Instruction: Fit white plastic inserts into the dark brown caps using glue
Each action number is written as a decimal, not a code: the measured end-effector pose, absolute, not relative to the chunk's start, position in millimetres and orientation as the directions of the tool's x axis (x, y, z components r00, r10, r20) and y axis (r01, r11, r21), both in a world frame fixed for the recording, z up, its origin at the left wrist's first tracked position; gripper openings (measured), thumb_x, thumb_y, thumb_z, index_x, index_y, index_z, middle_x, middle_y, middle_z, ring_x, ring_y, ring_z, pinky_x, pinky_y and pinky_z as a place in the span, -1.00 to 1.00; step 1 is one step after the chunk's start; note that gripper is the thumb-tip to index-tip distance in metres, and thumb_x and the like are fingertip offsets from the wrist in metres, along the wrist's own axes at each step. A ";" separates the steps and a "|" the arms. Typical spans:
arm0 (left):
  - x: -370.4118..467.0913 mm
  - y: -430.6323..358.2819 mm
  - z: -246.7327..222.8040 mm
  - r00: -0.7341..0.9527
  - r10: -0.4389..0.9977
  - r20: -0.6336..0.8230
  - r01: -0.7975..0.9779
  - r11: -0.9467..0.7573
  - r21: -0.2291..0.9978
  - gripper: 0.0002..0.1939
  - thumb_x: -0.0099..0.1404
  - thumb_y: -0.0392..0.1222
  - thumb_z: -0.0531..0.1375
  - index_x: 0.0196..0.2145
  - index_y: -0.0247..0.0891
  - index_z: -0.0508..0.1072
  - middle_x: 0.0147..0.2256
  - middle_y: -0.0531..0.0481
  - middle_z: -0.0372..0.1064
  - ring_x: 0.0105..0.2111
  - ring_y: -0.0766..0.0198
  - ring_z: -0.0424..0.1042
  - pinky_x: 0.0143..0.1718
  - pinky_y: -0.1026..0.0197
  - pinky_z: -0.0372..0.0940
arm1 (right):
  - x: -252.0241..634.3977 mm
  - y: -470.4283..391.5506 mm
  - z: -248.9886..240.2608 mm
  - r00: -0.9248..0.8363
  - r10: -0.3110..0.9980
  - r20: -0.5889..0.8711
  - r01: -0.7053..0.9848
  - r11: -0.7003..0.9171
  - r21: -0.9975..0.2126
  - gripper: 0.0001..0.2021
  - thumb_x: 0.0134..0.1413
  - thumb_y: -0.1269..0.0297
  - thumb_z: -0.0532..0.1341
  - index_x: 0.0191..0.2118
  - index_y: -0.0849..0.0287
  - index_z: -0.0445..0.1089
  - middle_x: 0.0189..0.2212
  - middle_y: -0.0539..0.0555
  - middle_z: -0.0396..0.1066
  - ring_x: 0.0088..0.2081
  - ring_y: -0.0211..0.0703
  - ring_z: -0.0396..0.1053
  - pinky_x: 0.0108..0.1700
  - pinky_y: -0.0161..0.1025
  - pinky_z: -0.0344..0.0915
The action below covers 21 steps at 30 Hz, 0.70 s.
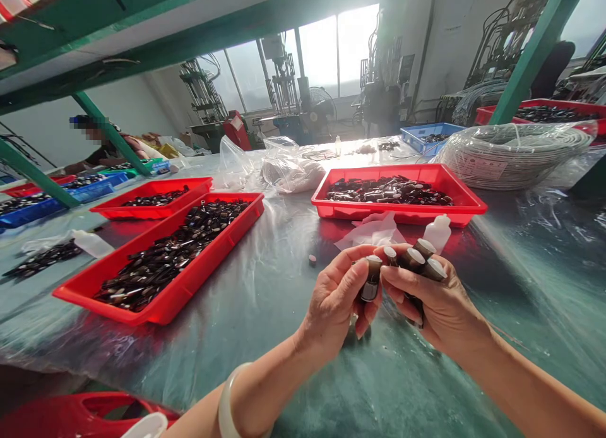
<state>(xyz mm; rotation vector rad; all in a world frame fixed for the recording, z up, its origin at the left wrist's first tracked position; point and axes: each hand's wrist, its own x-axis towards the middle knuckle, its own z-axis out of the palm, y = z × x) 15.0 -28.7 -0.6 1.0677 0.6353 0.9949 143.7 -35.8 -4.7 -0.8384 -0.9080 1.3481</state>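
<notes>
Over the near table, my left hand [329, 299] is closed, its thumb and fingers pinching a small dark cylinder [370, 283] with a white end facing up. Beside it, almost touching, my right hand [442, 302] grips several similar dark cylinders [413, 259], their pale round ends pointing up and outward. The lower parts of these are mostly hidden by my fingers. Just beyond the hands lie a crumpled white sheet [372, 231] and a white squeeze bottle [437, 231]. A small pale disc [312, 260] rests on the table to the left.
Red trays of dark parts stand behind my hands [398, 214] and at left [175, 305]; a smaller one [106, 211] sits farther back. A wrapped wire coil [516, 157] lies at right. Green posts [534, 53] frame the table. A person [101, 141] sits at far left.
</notes>
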 end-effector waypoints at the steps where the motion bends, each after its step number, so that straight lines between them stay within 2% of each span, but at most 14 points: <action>1: 14.8 -28.3 -0.4 0.434 0.900 0.031 -0.364 0.144 0.920 -0.66 0.23 -0.02 0.08 -0.09 -0.24 0.30 -0.64 0.12 0.19 -0.72 0.47 0.13 -0.80 0.48 0.03 | 143.4 -36.3 -4.9 0.002 0.998 0.057 -0.427 0.053 -0.903 -0.84 -0.21 0.25 0.33 -0.40 0.13 0.43 -0.77 -0.12 0.15 -0.77 -0.45 0.00 -0.80 -0.46 -0.12; 6: 12.5 -25.0 0.7 0.388 0.917 0.088 -0.421 0.092 0.902 -0.65 0.21 -0.04 0.12 -0.06 -0.19 0.30 -0.63 0.14 0.20 -0.73 0.48 0.12 -0.81 0.48 0.07 | 139.4 -38.9 -6.5 0.016 0.998 0.064 -0.453 0.064 -0.889 -0.82 -0.17 0.27 0.29 -0.35 0.16 0.41 -0.74 -0.13 0.14 -0.74 -0.46 -0.02 -0.79 -0.50 -0.07; 9: 9.7 -23.1 1.3 0.377 0.916 0.137 -0.411 0.033 0.911 -0.66 0.21 -0.07 0.13 -0.05 -0.15 0.32 -0.60 0.13 0.23 -0.72 0.49 0.13 -0.78 0.47 0.09 | 136.8 -40.9 -6.0 0.022 0.998 0.061 -0.493 0.064 -0.868 -0.86 -0.18 0.30 0.29 -0.40 0.17 0.36 -0.67 -0.12 0.17 -0.70 -0.47 -0.02 -0.79 -0.52 -0.06; 12: 6.8 -21.9 2.5 0.364 0.915 0.176 -0.373 -0.030 0.927 -0.65 0.18 -0.11 0.17 -0.05 -0.15 0.35 -0.56 0.12 0.25 -0.70 0.51 0.15 -0.77 0.47 0.08 | 135.0 -42.7 -5.8 0.030 0.999 0.037 -0.515 0.047 -0.856 -0.80 -0.23 0.31 0.33 -0.47 0.16 0.28 -0.59 -0.10 0.23 -0.70 -0.50 -0.01 -0.79 -0.53 -0.08; 17: 4.8 -21.1 6.6 0.332 0.913 0.238 -0.309 -0.133 0.942 -0.62 0.16 -0.17 0.19 -0.03 -0.16 0.35 -0.50 0.07 0.30 -0.67 0.51 0.14 -0.74 0.44 0.10 | 131.3 -43.0 -10.3 -0.014 1.000 0.023 -0.468 0.013 -0.883 -0.76 -0.22 0.25 0.35 -0.48 0.17 0.26 -0.74 -0.17 0.10 -0.77 -0.52 -0.07 -0.80 -0.52 -0.14; 21: 5.2 -21.4 8.2 0.349 0.906 0.238 -0.243 -0.158 0.957 -0.59 0.16 -0.16 0.19 -0.01 -0.18 0.35 -0.51 0.07 0.29 -0.68 0.50 0.11 -0.73 0.41 0.09 | 129.6 -42.2 -14.0 0.018 1.000 -0.002 -0.479 0.006 -0.878 -0.72 -0.29 0.24 0.38 -0.46 0.15 0.27 -0.76 -0.19 0.10 -0.77 -0.52 -0.08 -0.80 -0.51 -0.11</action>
